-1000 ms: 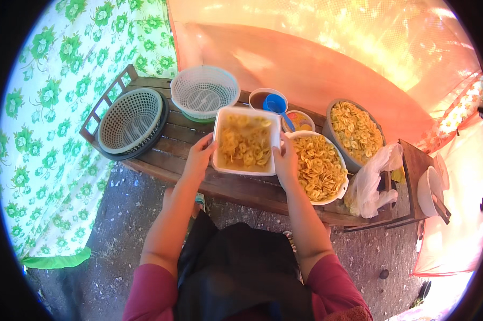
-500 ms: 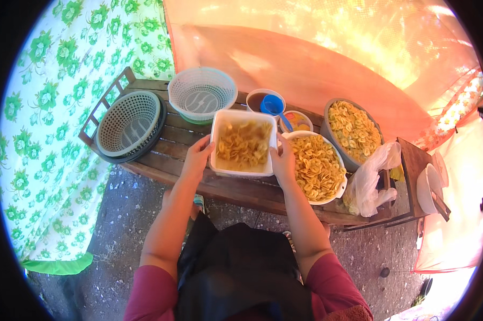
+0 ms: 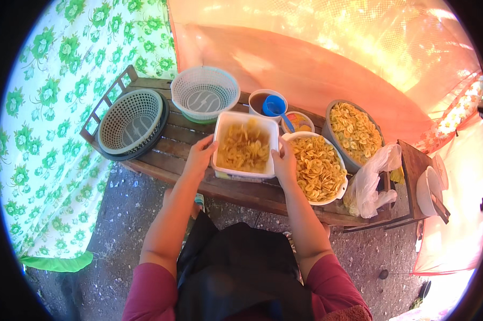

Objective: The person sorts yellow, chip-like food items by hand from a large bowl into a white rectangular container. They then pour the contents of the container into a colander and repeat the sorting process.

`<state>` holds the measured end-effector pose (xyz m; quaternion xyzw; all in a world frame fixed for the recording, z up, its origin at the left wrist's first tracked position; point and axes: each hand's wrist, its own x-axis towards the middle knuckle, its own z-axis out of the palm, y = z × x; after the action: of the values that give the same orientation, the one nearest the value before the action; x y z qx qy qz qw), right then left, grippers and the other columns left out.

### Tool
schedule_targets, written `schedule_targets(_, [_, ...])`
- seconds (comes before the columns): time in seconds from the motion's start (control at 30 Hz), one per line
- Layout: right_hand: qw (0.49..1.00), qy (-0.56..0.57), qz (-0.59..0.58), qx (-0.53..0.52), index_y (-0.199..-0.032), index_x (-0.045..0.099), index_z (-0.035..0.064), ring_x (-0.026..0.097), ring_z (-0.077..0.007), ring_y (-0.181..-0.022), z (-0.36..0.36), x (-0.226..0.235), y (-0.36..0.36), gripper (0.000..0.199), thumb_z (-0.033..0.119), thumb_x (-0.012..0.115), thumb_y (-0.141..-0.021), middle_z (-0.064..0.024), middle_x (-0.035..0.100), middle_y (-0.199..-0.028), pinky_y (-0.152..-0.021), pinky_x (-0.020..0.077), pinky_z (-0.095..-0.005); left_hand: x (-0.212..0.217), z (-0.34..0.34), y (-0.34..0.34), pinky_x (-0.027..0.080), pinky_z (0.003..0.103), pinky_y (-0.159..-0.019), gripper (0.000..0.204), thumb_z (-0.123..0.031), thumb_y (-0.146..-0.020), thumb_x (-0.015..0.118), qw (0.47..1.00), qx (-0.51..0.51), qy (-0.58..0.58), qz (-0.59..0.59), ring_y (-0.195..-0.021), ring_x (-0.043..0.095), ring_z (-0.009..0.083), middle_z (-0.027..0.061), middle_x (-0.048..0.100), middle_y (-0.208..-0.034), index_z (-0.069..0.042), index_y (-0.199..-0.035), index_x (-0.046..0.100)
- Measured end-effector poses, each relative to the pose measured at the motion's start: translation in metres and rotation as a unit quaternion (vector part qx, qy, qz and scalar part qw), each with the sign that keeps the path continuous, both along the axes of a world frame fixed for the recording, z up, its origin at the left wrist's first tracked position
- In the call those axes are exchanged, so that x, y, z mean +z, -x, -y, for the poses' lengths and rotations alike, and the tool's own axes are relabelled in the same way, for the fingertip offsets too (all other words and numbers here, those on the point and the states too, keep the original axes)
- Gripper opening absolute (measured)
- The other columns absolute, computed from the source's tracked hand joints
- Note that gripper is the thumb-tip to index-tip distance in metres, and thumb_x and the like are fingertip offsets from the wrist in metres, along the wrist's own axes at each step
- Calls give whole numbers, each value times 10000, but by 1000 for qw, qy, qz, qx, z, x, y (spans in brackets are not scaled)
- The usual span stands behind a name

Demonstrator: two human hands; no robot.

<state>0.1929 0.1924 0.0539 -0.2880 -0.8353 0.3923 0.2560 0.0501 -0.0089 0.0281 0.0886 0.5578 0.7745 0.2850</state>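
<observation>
Between my hands is a square white plastic tub (image 3: 275, 140) with thin yellow chips (image 3: 244, 148) inside, blurred by motion. My left hand (image 3: 201, 153) closes on its left wall and my right hand (image 3: 284, 163) on its right wall. Just right of my right hand, a round white basin (image 3: 342, 188) is heaped with similar chips (image 3: 317, 165). Behind it to the right, a grey basin (image 3: 327, 131) holds more chips (image 3: 356, 128). A clear plastic bag (image 3: 371, 184) lies beside these basins, its contents hard to make out.
The slatted wooden bench (image 3: 161, 143) carries grey strainer baskets (image 3: 105, 128) at left and a white strainer basket (image 3: 178, 99) behind the tub. A blue dipper (image 3: 274, 105) rests over a white container of brown contents (image 3: 256, 100). An orange sheet (image 3: 305, 69) hangs behind.
The chips inside the tub have shifted and look blurred in both frames. The tub stays in both hands, almost in the same place.
</observation>
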Motion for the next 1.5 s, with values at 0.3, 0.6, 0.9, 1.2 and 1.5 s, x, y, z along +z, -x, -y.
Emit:
schedule_targets(0.3, [999,23,-22,1,-1341,450,42,496,-124,-668,1,5,1,480,59,577,-878,-59,543,-797,-607,428,-282,7,1,-3,440,223,-795,414,-110,-900,608,999,10,-31,25,-891,543,96,36,596,-1039,-6,-1293,526])
schedule_targets(0.6, [993,9,-118,-3,-1317,486,64,464,-123,-662,-4,-4,2,469,88,608,-865,-46,495,-751,-613,417,-269,4,3,-5,461,240,-761,420,-128,-907,596,999,9,-53,-7,-892,566,93,31,605,-1076,1,-1297,515])
schedule_targets(0.9, [989,46,-143,2,-1303,500,52,426,-91,-704,-1,5,-1,451,73,607,-865,21,421,-773,-645,388,-232,5,0,-5,472,264,-837,446,-130,-901,609,998,4,-47,35,-1016,576,136,68,595,-1164,13,-1308,496])
schedule_targets(1.2, [991,-2,-131,1,-1333,465,61,447,-108,-667,0,-1,-5,482,60,585,-867,-22,480,-772,-619,402,-261,11,0,-8,457,232,-803,448,-113,-893,620,997,-17,-60,36,-900,551,83,-5,567,-983,-36,-1319,508])
schedule_targets(1.5, [999,-11,-36,-5,-1318,462,67,442,-104,-680,-6,-1,-3,484,54,604,-855,-2,444,-745,-625,402,-253,11,-2,-11,436,222,-727,416,-95,-903,593,999,-7,-42,14,-808,504,70,-11,548,-913,-18,-1305,517])
